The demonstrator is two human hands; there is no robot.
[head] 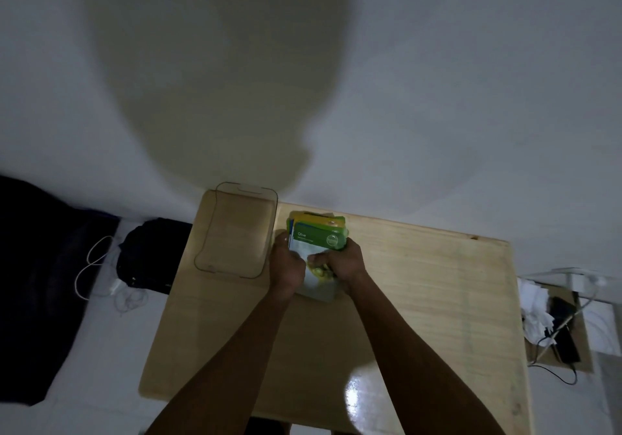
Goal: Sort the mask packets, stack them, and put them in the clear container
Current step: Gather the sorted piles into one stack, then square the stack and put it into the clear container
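Your left hand [286, 264] and right hand [340, 263] clamp the stack of mask packets [316, 242] from either side, just right of the clear container [235, 232] on the wooden table [420, 300]. The packets look fanned and uneven; if you lift before squaring them, the slick sleeves could slide apart and spill. The container sits empty at the table's far-left corner, close to both edges, so a nudge could push it off. Right of the stack, bare tabletop leaves ample room.
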